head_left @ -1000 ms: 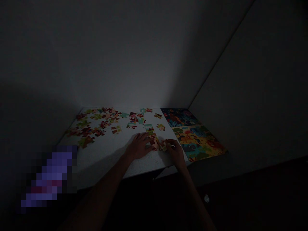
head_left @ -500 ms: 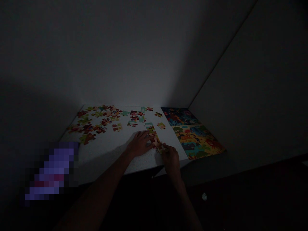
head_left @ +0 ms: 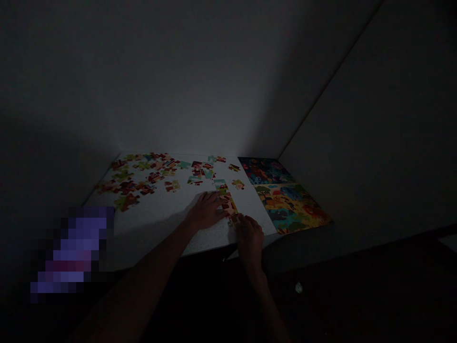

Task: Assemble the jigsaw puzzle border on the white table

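A narrow strip of joined puzzle pieces [head_left: 225, 196] lies on the white tabletop, showing green, red and pale pink parts. Against its left side rests my left hand [head_left: 206, 210], open, with fingers stretched out and their tips on the strip. My right hand [head_left: 250, 234] is closed at the strip's near end, its curled fingers on a greenish puzzle piece [head_left: 233, 219]. The fingers partly cover that piece, so I cannot tell whether it is fully locked in. Just beyond the strip lies a loose yellow-green puzzle piece [head_left: 238, 184].
Loose puzzle pieces [head_left: 134, 183] spread over the far left of the table [head_left: 157, 233]. A few joined clusters [head_left: 200, 172] lie mid-table. At the right are a dark picture [head_left: 269, 171] and a yellow animal picture [head_left: 293, 207]. Walls stand behind and right; a blurred purple patch is left.
My right hand has shifted slightly up and left against the strip's near end, its fingers more bunched. The left hand stays on the strip. The whole view has shifted slightly.
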### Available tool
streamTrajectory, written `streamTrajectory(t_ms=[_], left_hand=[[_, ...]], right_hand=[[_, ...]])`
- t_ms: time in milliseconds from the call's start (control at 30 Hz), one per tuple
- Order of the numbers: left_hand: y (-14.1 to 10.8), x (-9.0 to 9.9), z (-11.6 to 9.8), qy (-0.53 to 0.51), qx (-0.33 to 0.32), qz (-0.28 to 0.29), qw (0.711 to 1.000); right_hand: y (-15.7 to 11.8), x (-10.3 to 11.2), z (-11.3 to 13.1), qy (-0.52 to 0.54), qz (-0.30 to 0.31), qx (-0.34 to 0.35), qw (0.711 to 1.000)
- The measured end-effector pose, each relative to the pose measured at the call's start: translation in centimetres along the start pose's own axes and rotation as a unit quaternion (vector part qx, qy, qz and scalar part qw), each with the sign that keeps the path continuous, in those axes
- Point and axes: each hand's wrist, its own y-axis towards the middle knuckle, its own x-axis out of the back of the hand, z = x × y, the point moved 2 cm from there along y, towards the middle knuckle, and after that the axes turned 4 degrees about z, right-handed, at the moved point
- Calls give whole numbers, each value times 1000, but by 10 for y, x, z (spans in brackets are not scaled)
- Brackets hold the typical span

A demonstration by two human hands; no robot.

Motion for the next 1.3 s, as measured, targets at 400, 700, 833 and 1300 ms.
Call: streamTrajectory(t_ms=[400, 700, 833, 1300], left_hand=[[0, 4, -3, -2, 5, 11, 1000], [1, 1, -2, -9, 15, 15, 1000], [1, 0, -1, -12, 12, 15, 1000], [2, 3, -3, -17, 15, 22, 999]], right_hand=[[-8, 8, 10, -10, 37, 25, 999], [-10, 13, 21, -49, 78, -1, 996], [-8, 13, 23, -71, 98, 4, 993], [-1, 13, 28, -96, 112, 12, 989]])
